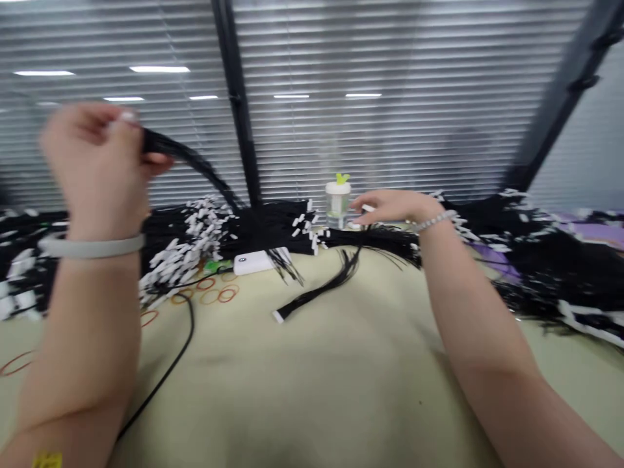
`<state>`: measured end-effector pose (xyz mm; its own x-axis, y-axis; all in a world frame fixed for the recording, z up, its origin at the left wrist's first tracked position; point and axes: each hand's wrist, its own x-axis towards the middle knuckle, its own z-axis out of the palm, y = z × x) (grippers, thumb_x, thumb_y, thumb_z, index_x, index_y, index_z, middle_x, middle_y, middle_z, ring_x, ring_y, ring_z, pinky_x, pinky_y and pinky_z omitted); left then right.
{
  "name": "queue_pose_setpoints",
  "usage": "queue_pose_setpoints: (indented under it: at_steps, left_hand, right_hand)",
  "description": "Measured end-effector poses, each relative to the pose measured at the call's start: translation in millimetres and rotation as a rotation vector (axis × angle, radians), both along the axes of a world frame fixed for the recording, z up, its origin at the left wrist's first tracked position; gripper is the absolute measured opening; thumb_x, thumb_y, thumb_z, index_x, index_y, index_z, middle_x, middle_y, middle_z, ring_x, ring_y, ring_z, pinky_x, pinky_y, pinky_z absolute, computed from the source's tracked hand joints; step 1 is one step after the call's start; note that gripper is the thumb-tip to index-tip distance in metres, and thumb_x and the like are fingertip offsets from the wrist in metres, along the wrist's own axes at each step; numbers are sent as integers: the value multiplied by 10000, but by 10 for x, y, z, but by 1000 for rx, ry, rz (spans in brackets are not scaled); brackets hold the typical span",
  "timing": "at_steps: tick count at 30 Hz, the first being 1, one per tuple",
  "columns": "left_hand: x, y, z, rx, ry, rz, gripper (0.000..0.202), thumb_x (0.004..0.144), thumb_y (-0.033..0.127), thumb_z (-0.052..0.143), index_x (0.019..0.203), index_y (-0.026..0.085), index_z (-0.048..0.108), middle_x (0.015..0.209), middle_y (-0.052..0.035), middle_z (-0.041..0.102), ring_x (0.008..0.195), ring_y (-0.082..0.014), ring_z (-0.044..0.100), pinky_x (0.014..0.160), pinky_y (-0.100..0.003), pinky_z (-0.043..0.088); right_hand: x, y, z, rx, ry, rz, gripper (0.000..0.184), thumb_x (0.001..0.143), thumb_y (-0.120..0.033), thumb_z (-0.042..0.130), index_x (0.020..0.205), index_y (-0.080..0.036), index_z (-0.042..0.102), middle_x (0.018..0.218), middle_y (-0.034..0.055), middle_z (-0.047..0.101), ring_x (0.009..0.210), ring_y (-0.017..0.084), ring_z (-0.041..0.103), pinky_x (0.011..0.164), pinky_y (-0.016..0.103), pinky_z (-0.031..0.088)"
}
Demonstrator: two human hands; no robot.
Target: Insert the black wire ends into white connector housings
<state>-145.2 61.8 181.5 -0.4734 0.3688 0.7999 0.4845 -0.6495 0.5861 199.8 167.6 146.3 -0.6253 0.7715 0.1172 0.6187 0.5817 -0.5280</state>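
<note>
Raised at the upper left, my left hand [104, 156] is closed around a bundle of black wires [190, 156] that trails down toward the pile at the back; the hand is slightly blurred. Farther right, my right hand [394, 207] reaches over the table beside a clear jar. Its thumb and fingers pinch the upper end of a black wire harness [336, 281], where a small white connector shows. The harness hangs and curves down to the tabletop, its other white connector [278, 316] lying there.
Piles of black wires with white connectors [205, 227] line the back. A clear jar with a white lid [337, 201], a white power bank [260, 260], rubber bands [209, 296] and a black cable [180, 357] are on the table [312, 390]. Window blinds [390, 117] stand behind.
</note>
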Motion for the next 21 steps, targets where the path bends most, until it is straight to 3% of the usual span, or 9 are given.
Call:
queue_pose_setpoints:
  at_steps: [2,4,6,9,12,15,18,21]
  left_hand:
    - [99,-20,-4,18,12,-295,73,771,115,490,775,177,453,600,74,389,444,2,415,428,-144,443]
    - [210,-66,-32,-46,-7,-516,96,757,114,499,746,200,459,555,86,423,391,1,418,380,-140,422]
    - [341,-144,-69,-95,26,-565,40,759,175,516,738,197,489,519,74,464,375,-16,439,358,-145,415]
    - [530,-293,-116,-231,33,-769,86,741,233,559,775,179,501,535,58,531,384,-32,493,393,-152,459]
    - [624,-421,-136,-288,58,-829,149,728,271,582,802,168,503,556,48,555,409,-48,528,426,-163,491]
    - [613,-488,-132,-306,91,-788,183,727,300,586,830,171,506,561,45,545,426,-60,545,425,-162,493]
    - [577,-494,-128,-387,163,-771,222,737,342,572,873,177,512,520,52,506,411,-60,531,424,-168,494]
    - [571,-460,-139,-508,258,-793,259,763,411,515,825,160,521,529,31,514,399,-56,516,391,-155,466]
  right_hand:
    - [-76,-109,87,80,17,-19,548,642,-428,632,1109,-165,520,1179,119,480,1065,262,465,896,403,378]
    - [-241,-312,166,119,146,51,475,734,-452,530,1152,-231,480,1221,71,450,1102,229,443,936,389,357]
    - [-458,-587,210,-34,298,243,450,816,-441,409,1216,-237,396,1232,82,437,1064,193,482,897,355,406]
    - [-786,-994,206,-241,286,464,584,807,-363,458,1314,-236,197,1187,96,476,948,155,552,827,319,454]
    - [-982,-1253,191,-291,158,517,605,784,-348,499,1304,-225,216,858,34,616,587,85,573,638,253,491]
    - [-976,-1344,212,-269,146,446,507,779,-356,502,1238,-201,354,497,-52,510,356,46,411,437,185,412]
    - [-868,-1327,246,-187,169,340,373,781,-356,494,1124,-207,480,555,-12,526,423,65,436,393,178,347]
    - [-806,-1291,252,-82,182,296,269,774,-368,503,999,-229,550,727,30,574,604,115,517,499,217,415]
